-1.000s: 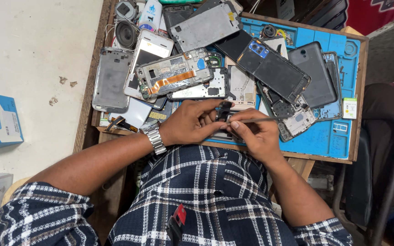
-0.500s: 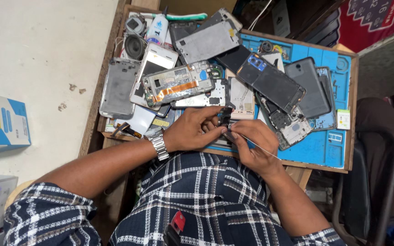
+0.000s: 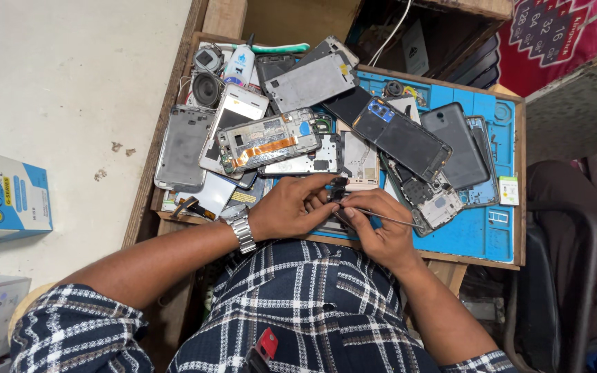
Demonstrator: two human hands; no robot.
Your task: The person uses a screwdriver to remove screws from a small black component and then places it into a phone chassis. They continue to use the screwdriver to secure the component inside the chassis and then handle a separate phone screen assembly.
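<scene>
Two hands meet over a small dark part at the near edge of a cluttered table.

The wooden table (image 3: 174, 131) has a raised rim and holds a heap of phone shells; a grey back cover (image 3: 182, 146), an opened frame with an orange ribbon (image 3: 269, 141), a dark phone with a blue camera block (image 3: 399, 137) and a small white bottle (image 3: 240, 64) lie on it, over a blue mat (image 3: 481, 238); the left hand (image 3: 288, 207), a metal watch (image 3: 242, 228) at its wrist, has its fingers pressed on the small dark part (image 3: 338, 191); the right hand (image 3: 374, 231) pinches a thin metal tool (image 3: 392, 219), tip near the part; the part is black, too small to tell more.
</scene>
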